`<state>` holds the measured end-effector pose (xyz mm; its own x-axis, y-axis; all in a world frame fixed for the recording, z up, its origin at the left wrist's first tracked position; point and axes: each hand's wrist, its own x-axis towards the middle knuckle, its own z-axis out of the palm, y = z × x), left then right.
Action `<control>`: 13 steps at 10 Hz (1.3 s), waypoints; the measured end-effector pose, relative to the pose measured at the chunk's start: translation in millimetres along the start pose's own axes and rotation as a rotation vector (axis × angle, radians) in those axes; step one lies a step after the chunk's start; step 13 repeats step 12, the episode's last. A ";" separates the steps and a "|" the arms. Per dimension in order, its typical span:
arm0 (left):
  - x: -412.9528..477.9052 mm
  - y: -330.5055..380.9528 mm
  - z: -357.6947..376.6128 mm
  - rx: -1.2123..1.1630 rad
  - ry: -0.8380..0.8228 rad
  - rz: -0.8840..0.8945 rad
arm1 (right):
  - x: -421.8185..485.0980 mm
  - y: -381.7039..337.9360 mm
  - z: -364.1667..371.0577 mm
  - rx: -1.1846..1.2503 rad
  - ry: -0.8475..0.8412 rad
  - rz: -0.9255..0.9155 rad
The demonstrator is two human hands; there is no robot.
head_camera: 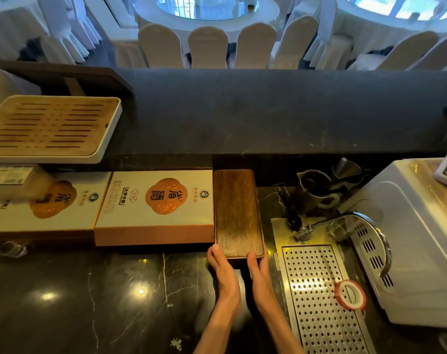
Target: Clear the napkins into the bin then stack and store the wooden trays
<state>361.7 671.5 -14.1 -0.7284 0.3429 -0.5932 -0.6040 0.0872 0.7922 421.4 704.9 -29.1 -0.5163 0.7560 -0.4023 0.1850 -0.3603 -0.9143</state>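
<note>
A stack of dark wooden trays [237, 213] lies lengthwise on the black marble counter, its far end under the raised bar ledge, squeezed between an orange-and-white box and the sink area. My left hand [221, 267] grips the near left corner of the stack, thumb resting on the top edge. My right hand [259, 269] holds the near right corner the same way. No napkins or bin show in view.
Two orange-and-white boxes [156, 208] sit left of the trays. A slatted bamboo tray [51, 126] rests higher at the left. Right of the trays are a perforated steel drain [319, 297], a tap [357, 223], a tape roll [350, 293] and a white appliance [416, 238].
</note>
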 end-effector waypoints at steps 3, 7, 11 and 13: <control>-15.9 27.6 -49.6 0.958 0.080 0.589 | 4.5 -29.8 -32.7 -1.039 -0.061 -0.383; 44.5 46.4 -26.5 1.883 -0.245 0.989 | 44.7 -35.0 -14.2 -1.637 -0.089 -0.547; -3.1 84.7 -28.5 2.072 -0.241 0.813 | 7.2 -84.2 -1.2 -1.636 -0.130 -0.345; -30.8 97.5 -43.9 1.934 -0.240 0.887 | -15.5 -100.0 -3.1 -1.591 -0.082 -0.450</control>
